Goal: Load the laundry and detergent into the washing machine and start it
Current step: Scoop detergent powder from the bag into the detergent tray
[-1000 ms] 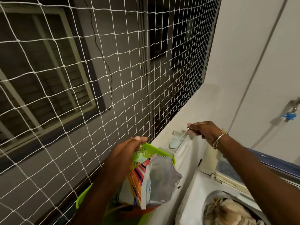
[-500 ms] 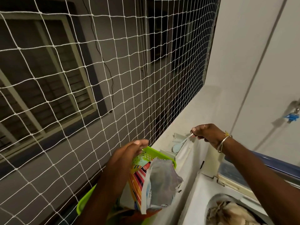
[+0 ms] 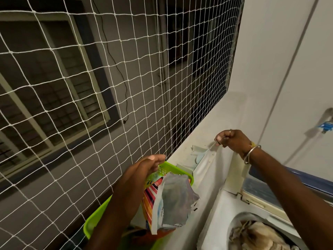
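1. Head view: the right hand [image 3: 232, 139] pinches the thin handle of a pale scoop [image 3: 198, 157] between thumb and curled fingers.
2. The scoop's bowl lies low on the white ledge [image 3: 182, 152], under the net [image 3: 126, 87].
3. The left hand [image 3: 142, 170] lies over the green basket [image 3: 173, 168] rim; whether it clasps anything, I cannot tell.
4. The opened detergent bag [image 3: 174, 195] stands in that basket, beside the washing machine [image 3: 214, 217].
5. Laundry [image 3: 255, 235] fills the open drum at lower right.
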`<state>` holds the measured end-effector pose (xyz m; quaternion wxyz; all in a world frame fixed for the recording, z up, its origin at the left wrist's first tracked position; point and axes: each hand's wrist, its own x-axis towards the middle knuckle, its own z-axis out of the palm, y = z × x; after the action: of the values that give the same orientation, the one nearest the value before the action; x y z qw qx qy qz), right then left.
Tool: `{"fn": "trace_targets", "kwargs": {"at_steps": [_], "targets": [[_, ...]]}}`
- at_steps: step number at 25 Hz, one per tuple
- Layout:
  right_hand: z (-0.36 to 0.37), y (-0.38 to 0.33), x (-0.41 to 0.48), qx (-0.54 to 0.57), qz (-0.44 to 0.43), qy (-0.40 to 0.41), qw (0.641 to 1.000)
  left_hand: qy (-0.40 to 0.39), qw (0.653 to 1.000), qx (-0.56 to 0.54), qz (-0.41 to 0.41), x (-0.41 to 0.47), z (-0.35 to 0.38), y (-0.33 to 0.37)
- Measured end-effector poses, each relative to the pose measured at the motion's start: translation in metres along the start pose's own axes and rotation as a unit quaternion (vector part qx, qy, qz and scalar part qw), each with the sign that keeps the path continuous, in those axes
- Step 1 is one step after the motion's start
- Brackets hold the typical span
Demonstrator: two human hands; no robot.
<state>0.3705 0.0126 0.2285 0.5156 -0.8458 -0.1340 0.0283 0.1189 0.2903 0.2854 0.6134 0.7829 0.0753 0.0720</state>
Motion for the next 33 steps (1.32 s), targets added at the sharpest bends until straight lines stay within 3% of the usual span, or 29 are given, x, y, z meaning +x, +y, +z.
{"fn": "trace_targets", "kwargs": {"at_steps": [5, 9, 15, 19, 23, 29, 31, 33], "targets": [[-0.002, -0.01, -0.005, -0.033, -0.083, 0.027, 0.996, -0.001, 1.0, 0.019, 0.005, -0.001, 0.001, 0.002], [-0.002, -0.014, -0.015, 0.007, -0.104, 0.074, 0.992, -0.002, 1.0, 0.013, 0.015, -0.003, 0.002, 0.004], [-0.003, -0.039, -0.043, 0.167, -0.001, 0.171, 0.971, -0.005, 0.999, -0.036, -0.003, -0.007, 0.007, 0.018], [-0.004, -0.069, -0.095, 0.267, 0.038, 0.172, 0.948, -0.026, 0.999, -0.031, -0.01, -0.006, 0.009, 0.026], [0.0, -0.107, -0.162, 0.295, 0.033, 0.162, 0.941, -0.049, 0.998, -0.034, -0.007, -0.002, 0.01, 0.022], [0.06, -0.123, -0.221, 0.132, -0.06, 0.167, 0.975, -0.099, 0.995, 0.014, 0.027, 0.0, 0.008, 0.015], [0.091, -0.121, -0.229, 0.009, -0.122, 0.165, 0.979, -0.109, 0.992, 0.049, 0.045, -0.002, 0.007, 0.015], [0.117, -0.118, -0.228, -0.163, -0.196, 0.139, 0.957, -0.112, 0.985, 0.106, 0.079, -0.005, 0.003, 0.015]]}}
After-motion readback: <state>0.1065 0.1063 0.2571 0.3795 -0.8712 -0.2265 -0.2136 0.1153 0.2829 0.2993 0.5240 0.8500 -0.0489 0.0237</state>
